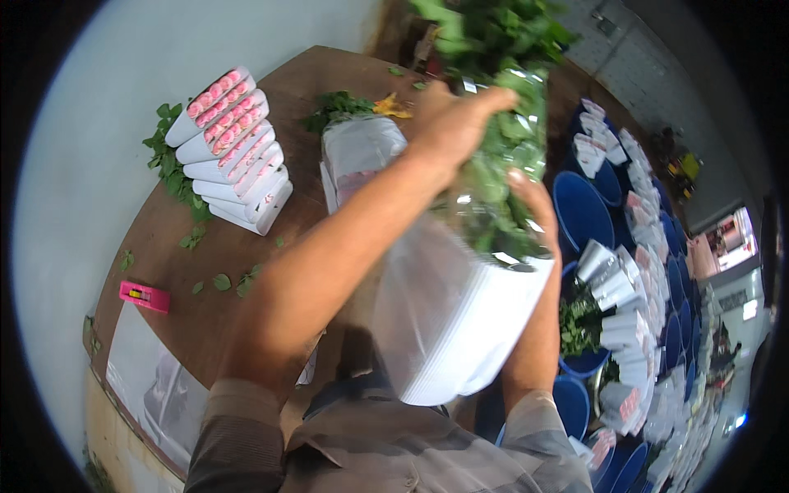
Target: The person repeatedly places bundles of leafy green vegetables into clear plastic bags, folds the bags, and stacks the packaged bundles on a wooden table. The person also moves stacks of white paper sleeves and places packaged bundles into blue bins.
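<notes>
A wrapped bunch [456, 326] is in front of my body, its corrugated white wrap low and its green leaves [499, 31] reaching up past the top of the view. Clear plastic film [518, 154] covers part of the stems and leaves. My left hand [456, 117] grips the upper part of the leafy stems. Lower down, my right hand [533, 206] holds the bunch from its right side. Both hands are somewhat blurred. Behind my left forearm, another white-wrapped bunch [363, 142] lies on the brown table [296, 74].
Wrapped pink roses [228, 148] are stacked at the table's left. A pink tape dispenser [145, 297] sits by a plastic sheet [154, 382]. Loose leaves [222, 282] dot the tabletop. Blue buckets [582, 209] and many wrapped bunches [622, 345] stand at the right.
</notes>
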A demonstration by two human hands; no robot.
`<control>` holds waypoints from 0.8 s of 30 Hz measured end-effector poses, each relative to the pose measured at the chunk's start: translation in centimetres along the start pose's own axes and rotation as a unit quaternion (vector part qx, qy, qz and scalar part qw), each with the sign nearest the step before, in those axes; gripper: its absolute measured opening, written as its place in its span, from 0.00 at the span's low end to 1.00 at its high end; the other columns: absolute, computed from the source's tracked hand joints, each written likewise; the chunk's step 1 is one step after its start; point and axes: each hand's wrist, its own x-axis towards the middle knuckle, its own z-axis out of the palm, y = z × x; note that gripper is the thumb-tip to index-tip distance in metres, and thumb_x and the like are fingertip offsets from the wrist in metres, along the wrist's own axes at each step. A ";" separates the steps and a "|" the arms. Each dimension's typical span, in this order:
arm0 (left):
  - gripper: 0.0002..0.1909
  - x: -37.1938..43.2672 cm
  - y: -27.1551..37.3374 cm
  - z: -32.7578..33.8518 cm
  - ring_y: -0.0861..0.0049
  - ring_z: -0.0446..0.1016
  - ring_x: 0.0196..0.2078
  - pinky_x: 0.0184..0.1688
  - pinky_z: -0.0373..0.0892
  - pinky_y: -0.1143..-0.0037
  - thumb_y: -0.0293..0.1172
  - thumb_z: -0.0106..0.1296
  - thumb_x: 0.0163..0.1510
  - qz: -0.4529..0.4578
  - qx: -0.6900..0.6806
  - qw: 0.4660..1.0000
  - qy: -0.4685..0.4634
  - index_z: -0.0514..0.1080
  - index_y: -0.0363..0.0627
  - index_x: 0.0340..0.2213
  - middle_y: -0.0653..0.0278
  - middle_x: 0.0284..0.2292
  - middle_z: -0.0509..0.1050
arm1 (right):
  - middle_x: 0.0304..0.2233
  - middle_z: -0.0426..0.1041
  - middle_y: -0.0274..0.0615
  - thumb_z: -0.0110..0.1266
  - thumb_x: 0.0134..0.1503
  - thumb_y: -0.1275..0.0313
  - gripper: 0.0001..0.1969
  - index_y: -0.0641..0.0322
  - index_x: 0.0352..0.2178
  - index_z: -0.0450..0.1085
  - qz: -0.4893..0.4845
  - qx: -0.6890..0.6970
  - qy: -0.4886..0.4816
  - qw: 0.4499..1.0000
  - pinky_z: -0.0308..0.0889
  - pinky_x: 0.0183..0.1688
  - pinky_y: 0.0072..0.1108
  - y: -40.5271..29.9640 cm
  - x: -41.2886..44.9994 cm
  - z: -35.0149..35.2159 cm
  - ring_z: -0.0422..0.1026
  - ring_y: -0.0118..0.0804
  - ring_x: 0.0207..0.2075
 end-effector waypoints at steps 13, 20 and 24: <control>0.23 10.4 -8.6 -23.8 0.75 0.71 0.56 0.56 0.68 0.68 0.45 0.47 0.67 -0.023 0.249 0.956 0.155 0.67 0.45 0.57 0.63 0.52 0.72 | 0.38 0.79 0.46 0.49 0.66 0.58 0.19 0.62 0.46 0.73 0.149 0.236 -0.037 0.960 0.76 0.38 0.30 9.8 21.6 -26.6 0.79 0.39 0.35; 0.25 8.7 -16.0 -33.2 0.76 0.71 0.55 0.54 0.69 0.73 0.47 0.45 0.68 -0.214 0.239 0.915 0.243 0.66 0.46 0.59 0.64 0.53 0.72 | 0.29 0.79 0.38 0.59 0.62 0.57 0.15 0.58 0.38 0.77 0.275 0.176 -0.063 0.943 0.74 0.28 0.24 17.5 36.0 -27.5 0.76 0.31 0.24; 0.31 10.5 -20.1 -36.7 0.68 0.69 0.59 0.57 0.68 0.68 0.51 0.45 0.67 -0.286 0.261 0.895 0.220 0.63 0.42 0.62 0.57 0.58 0.70 | 0.33 0.80 0.42 0.63 0.58 0.56 0.20 0.63 0.42 0.76 0.386 0.195 -0.165 0.886 0.76 0.34 0.27 21.1 41.6 -18.8 0.79 0.35 0.30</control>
